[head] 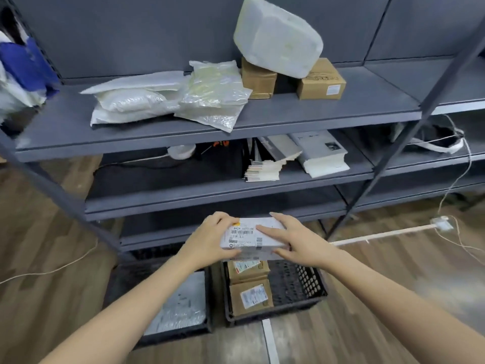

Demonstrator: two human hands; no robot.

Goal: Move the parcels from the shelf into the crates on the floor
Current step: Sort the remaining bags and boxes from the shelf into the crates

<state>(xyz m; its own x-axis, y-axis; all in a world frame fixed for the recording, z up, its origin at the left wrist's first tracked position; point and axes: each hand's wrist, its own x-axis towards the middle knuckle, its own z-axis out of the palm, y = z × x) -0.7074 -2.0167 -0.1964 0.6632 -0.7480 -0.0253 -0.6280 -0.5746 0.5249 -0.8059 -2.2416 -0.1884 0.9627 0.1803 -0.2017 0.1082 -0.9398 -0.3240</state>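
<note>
I hold a small white boxed parcel with a barcode label between both hands, above the crates. My left hand grips its left end; my right hand grips its right end, fingers laid over the top. Below stands a black crate on the right with two brown cardboard parcels inside. A second black crate to its left holds a grey bagged parcel. On the top grey shelf lie white padded mailers, a clear bagged parcel, two brown boxes and a large white wrapped parcel.
The middle shelf carries books and stacked cards, a roll of tape and cables. Dark metal uprights frame the shelving. A white power adapter and loose cords lie on the wooden floor at the right. Blue and white bags hang at far left.
</note>
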